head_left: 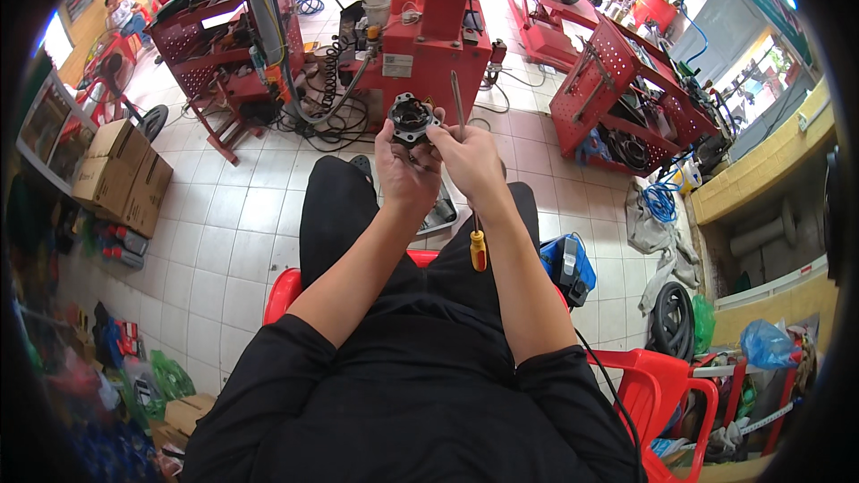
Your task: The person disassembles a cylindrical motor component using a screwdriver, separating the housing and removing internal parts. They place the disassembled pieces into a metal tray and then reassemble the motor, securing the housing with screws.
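The left hand (407,177) is clamped on a round metal part (397,114), its thumb against the left side and its other fingers curled beneath and behind. The part is held up in front of the person, above the gap between the knees, with its hollow, dark inside facing the camera and holes around its pale rim. The right hand (472,159) is closed around the shaft of a screwdriver (479,252) and also reaches the right edge of the part with its thumb. The two hands are close together, meeting at the part. The screwdriver stands nearly upright in view: its tip points away from the person, beyond the knuckles, while the yellow handle hangs on the near side of the wrist, over the right thigh.

The person wears black and sits on a red chair (284,293). On the tiled floor (240,207), a tray (440,216) shows between the legs, partly hidden by the arms. A blue bag (567,270) is just beside the right thigh, and a second red chair (642,386) is at the lower right, near a coiled black tube (673,322).

Ahead stands a red machine (420,67), with dark cables (333,136) tangled on the floor to its left. A red cart (586,94) with perforated sides is to the right; cardboard boxes (121,170) are stacked at the left. Two people sit far off at the upper left.
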Tool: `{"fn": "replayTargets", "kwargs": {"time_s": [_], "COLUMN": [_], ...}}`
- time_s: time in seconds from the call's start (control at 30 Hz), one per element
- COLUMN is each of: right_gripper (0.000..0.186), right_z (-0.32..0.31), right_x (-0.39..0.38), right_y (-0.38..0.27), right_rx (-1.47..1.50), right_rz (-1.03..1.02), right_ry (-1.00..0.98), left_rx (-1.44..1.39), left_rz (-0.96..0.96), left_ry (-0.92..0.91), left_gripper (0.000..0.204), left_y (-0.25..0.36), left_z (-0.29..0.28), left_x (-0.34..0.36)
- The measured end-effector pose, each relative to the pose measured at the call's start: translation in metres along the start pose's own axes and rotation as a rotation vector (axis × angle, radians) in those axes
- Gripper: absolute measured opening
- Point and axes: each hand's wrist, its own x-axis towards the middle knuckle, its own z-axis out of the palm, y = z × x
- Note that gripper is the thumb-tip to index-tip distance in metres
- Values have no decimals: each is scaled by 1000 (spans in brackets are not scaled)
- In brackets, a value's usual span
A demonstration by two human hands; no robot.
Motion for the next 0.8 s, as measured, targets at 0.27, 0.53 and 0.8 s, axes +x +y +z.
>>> {"fn": "replayTargets", "kwargs": {"time_s": [0.27,0.53,0.8], "right_gripper": [24,25,14], "right_z": [0,-6,-5], "right_x": [8,16,0], "right_y": [-3,10,0], "right_rx": [81,55,41], "right_rz": [92,136,40], "right_ry": [-106,-140,-140], "left_rx": [-17,-47,-16], "left_rz": [-42,1,11], "left_ry": [-43,-90,61], "left_gripper": [48,47,47], "left_y": [1,6,13], "left_z": [-10,0,8], "left_x": [5,5,7]}}
